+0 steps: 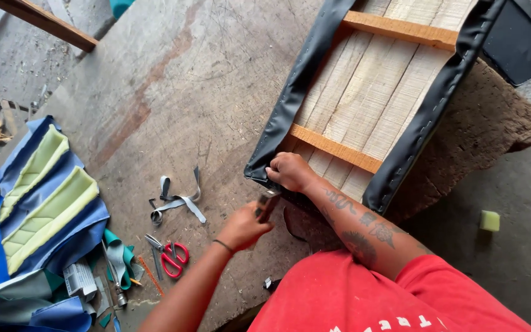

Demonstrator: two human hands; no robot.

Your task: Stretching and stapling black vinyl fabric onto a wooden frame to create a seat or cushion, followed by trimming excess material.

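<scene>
A wooden slatted seat frame lies upside down on a worn workbench. Black vinyl cover is wrapped over its edges. My right hand, on a tattooed forearm, presses the vinyl down at the frame's near left corner. My left hand, with a dark band at the wrist, grips a small metal hand tool just below that corner. The tool's head is close to the vinyl edge; I cannot tell if it touches.
Red-handled scissors and grey fabric strips lie left of my hands. Blue and pale-green quilted covers are piled at far left, with small tools beside them. A brown foam slab sits under the frame; a green foam cube is on the floor.
</scene>
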